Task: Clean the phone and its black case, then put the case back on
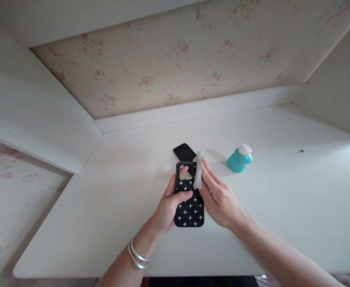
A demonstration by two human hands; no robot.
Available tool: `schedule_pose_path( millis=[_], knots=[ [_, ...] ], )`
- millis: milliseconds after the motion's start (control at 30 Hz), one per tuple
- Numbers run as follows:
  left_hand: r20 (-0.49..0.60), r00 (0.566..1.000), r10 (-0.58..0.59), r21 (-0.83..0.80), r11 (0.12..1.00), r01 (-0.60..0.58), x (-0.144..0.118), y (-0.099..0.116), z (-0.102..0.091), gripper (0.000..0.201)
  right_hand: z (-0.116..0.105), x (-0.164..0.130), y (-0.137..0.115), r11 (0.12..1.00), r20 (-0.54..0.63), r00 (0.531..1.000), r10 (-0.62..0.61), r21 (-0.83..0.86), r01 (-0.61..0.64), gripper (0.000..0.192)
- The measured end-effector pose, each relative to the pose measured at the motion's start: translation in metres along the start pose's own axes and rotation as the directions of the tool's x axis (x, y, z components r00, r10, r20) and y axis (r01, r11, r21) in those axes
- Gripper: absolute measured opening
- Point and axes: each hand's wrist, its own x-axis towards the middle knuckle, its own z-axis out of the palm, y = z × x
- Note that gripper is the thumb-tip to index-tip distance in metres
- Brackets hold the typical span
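Note:
A black phone case [189, 213] with white plus signs is held up over the desk, its camera cutout at the top end. My left hand [169, 203] grips it from the left, thumb across its back and a fingertip showing through the cutout. My right hand [219, 195] presses a pale grey cloth or wipe [198, 171] against the case's upper right edge, fingers held together. Behind the case a black phone [184, 152] lies on the desk, partly covered by the case.
To the right stands a teal bottle [238, 160] with a white top. A small dark bit [301, 151] lies farther right on the white desk [118, 199]. White panels and a flowered wall [163, 63] bound the desk at the back and sides.

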Motion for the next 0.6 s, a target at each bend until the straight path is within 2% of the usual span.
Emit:
schedule_pose_path(
  millis=[200, 333, 433, 500, 600],
  knots=[
    [0.025, 0.998, -0.059, -0.065, 0.996, 0.06, -0.002, 0.002, -0.004, 0.066, 0.001, 0.0, 0.003, 0.976, 0.028, 0.989, -0.145, -0.16, 0.147, 0.062],
    [-0.011, 0.999, 0.039, -0.122, 0.992, -0.04, 0.001, 0.005, -0.001, 0.055, 0.002, 0.0, 0.0, 0.967, 0.117, 0.977, -0.177, -0.166, 0.195, 0.063],
    [-0.07, 0.992, 0.103, -0.219, 0.969, -0.116, 0.004, 0.008, 0.0, 0.048, 0.005, -0.003, -0.003, 0.952, 0.209, 0.947, -0.246, -0.133, 0.277, 0.059],
    [-0.08, 0.996, 0.05, -0.296, 0.952, -0.072, 0.007, 0.012, -0.001, 0.046, 0.007, -0.005, -0.005, 0.938, 0.265, 0.92, -0.288, -0.112, 0.327, 0.055],
    [-0.021, 0.997, -0.07, -0.371, 0.927, 0.057, 0.009, 0.018, -0.005, 0.049, 0.011, -0.008, -0.012, 0.915, 0.344, 0.874, -0.343, -0.087, 0.394, 0.049]
  ],
)
